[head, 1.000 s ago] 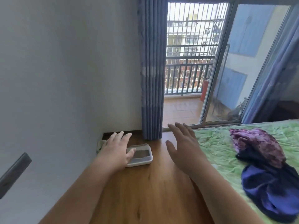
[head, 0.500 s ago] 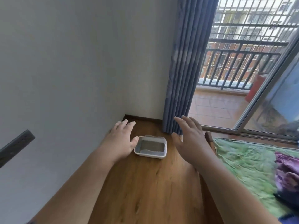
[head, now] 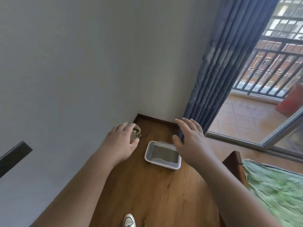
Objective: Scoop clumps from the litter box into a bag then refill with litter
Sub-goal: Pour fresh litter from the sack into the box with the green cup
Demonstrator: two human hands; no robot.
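A white rectangular litter box [head: 149,158] with grey litter inside sits on the wooden floor near the room's corner. A brownish open bag [head: 137,131] stands against the wall in the corner, partly hidden behind my left hand [head: 122,141]. That hand hovers in front of the bag with fingers apart and holds nothing. My right hand [head: 188,138] is raised above the right end of the litter box, fingers spread, empty. No scoop is in view.
A blue curtain [head: 211,66] hangs right of the corner beside a sliding glass door [head: 268,140] onto a balcony. A bed with a green cover [head: 275,190] and a wooden corner post fills the lower right. My white shoe [head: 129,220] shows at the bottom.
The view has swung left and down as I moved closer. The litter box looks larger, the bag in the corner has come into view, and both hands stay raised and empty.
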